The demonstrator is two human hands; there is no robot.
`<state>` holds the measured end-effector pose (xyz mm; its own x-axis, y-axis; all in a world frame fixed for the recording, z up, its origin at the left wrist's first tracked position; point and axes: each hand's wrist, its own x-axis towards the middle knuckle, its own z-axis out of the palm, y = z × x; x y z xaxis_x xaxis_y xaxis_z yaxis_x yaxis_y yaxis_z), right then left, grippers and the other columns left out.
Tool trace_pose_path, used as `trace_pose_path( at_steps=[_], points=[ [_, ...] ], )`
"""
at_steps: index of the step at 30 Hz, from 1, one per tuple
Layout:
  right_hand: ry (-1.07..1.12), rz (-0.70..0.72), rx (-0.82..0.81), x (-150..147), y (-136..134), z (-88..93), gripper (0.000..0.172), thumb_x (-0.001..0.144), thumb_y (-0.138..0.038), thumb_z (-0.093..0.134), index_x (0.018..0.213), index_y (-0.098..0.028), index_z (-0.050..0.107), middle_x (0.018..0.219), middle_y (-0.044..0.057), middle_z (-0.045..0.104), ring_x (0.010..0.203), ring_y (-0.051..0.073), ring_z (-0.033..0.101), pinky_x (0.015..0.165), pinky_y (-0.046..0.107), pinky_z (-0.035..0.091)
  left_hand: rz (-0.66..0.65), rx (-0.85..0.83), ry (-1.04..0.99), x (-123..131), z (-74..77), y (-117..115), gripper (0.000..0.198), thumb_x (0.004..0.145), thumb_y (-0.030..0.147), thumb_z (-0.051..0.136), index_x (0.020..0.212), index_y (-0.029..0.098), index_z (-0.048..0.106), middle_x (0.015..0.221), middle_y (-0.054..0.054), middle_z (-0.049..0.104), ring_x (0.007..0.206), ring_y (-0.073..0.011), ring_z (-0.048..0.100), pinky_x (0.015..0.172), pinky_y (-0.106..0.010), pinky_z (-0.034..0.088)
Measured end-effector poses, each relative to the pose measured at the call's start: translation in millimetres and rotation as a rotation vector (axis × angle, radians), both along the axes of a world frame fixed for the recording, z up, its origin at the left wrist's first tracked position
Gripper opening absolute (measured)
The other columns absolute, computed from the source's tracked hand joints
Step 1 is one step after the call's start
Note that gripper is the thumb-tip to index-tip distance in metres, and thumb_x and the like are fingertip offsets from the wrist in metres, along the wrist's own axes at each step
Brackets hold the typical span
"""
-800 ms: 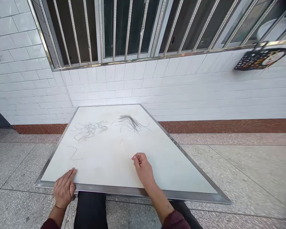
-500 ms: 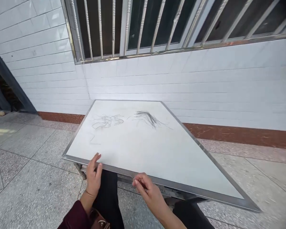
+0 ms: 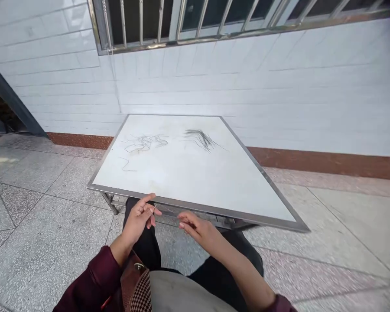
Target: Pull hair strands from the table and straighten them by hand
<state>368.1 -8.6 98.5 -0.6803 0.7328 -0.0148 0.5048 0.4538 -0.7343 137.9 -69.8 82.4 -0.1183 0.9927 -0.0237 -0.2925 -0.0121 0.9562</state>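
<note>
My right hand (image 3: 196, 229) hovers below the near edge of the white table (image 3: 195, 208), over my lap. Its fingertips are pinched together on a thin dark hair strand, which is barely visible. My left hand (image 3: 139, 216) is a short way to its left, palm turned toward it, with the fingers loosely curled and the thumb raised apart. Nothing shows in the left hand. On the far part of the tabletop lie a dark tuft of hair (image 3: 201, 138), a loose tangle of strands (image 3: 144, 143) and a single curled strand (image 3: 126, 165).
The table has a metal rim and metal legs (image 3: 112, 203) and stands close to a white tiled wall with a barred window (image 3: 169, 21). The speckled stone floor (image 3: 328, 225) spreads out to the left and right. My dark trousers and maroon sleeves fill the bottom of the view.
Both hands have come off the tabletop and back toward my lap. The right hand stays pinched, and the left has lifted from the rim and turned toward it. The camera has shifted, so the table looks farther away.
</note>
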Motion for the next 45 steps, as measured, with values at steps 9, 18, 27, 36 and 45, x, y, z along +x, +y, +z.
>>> trace_pose_path(
  at_steps=[9, 18, 27, 36, 45],
  points=[
    [0.103, 0.042, 0.369, -24, -12, -3.9, 0.028, 0.1, -0.024, 0.04, 0.126, -0.024, 0.05, 0.105, 0.008, 0.069, 0.093, 0.021, 0.069, 0.076, 0.036, 0.057, -0.228, -0.121, -0.1, 11, 14.6, -9, 0.065, 0.084, 0.038, 0.069, 0.14, 0.019, 0.041, 0.086, -0.004, 0.071, 0.047, -0.0092, 0.062, 0.035, -0.015, 0.034],
    [0.229, -0.06, 0.269, -26, -16, -1.3, 0.018, 0.099, -0.023, 0.043, 0.1, -0.022, 0.061, 0.087, 0.003, 0.069, 0.07, 0.014, 0.065, 0.067, 0.026, 0.053, -0.325, -0.253, -0.255, 7, 9.5, -11, 0.06, 0.091, 0.048, 0.057, 0.14, 0.015, 0.044, 0.096, -0.014, 0.075, 0.072, -0.0206, 0.073, 0.055, -0.024, 0.052],
    [0.224, -0.057, 0.221, -32, -24, -0.7, 0.016, 0.096, -0.022, 0.045, 0.095, -0.023, 0.061, 0.083, 0.001, 0.068, 0.068, 0.014, 0.064, 0.064, 0.026, 0.05, -0.292, -0.235, -0.165, 13, 10.8, -9, 0.061, 0.076, 0.033, 0.078, 0.129, 0.016, 0.053, 0.086, -0.005, 0.073, 0.065, -0.0136, 0.069, 0.057, -0.021, 0.049],
    [0.244, -0.014, 0.299, -29, -21, -10.2, 0.017, 0.1, -0.024, 0.043, 0.104, -0.022, 0.059, 0.096, 0.005, 0.069, 0.083, 0.017, 0.067, 0.073, 0.029, 0.053, -0.277, -0.233, -0.126, 15, 12.0, -8, 0.063, 0.077, 0.037, 0.076, 0.13, 0.017, 0.05, 0.084, -0.004, 0.071, 0.061, -0.0147, 0.069, 0.047, -0.019, 0.044],
    [0.123, 0.013, 0.492, -29, -22, -8.7, 0.022, 0.102, -0.026, 0.04, 0.091, -0.021, 0.058, 0.079, 0.002, 0.063, 0.07, 0.014, 0.061, 0.064, 0.026, 0.048, -0.306, -0.234, -0.101, 23, 9.6, -8, 0.061, 0.078, 0.039, 0.073, 0.131, 0.019, 0.05, 0.08, -0.001, 0.068, 0.059, -0.0151, 0.069, 0.046, -0.019, 0.044]
  ],
)
